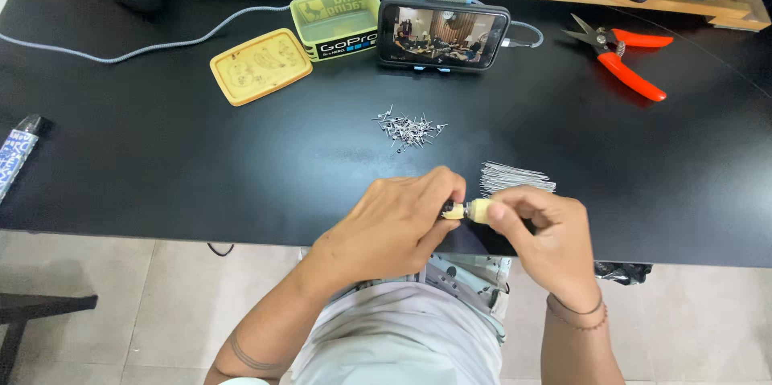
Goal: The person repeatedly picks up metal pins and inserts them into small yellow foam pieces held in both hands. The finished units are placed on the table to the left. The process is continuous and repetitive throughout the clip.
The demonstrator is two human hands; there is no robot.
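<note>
Both hands meet at the bench [161, 168] edge, my left hand [398, 224] pinching one end of the small cream-coloured piece [466, 210], my right hand [543, 232] the other; I judge steady, close fingertip grips, wrists low, work best.

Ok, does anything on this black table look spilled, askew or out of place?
Nothing damaged. Small silver pins lie in a loose scattered heap mid-table, and the yellow plastic lid lies off its green box, beside it.
</note>
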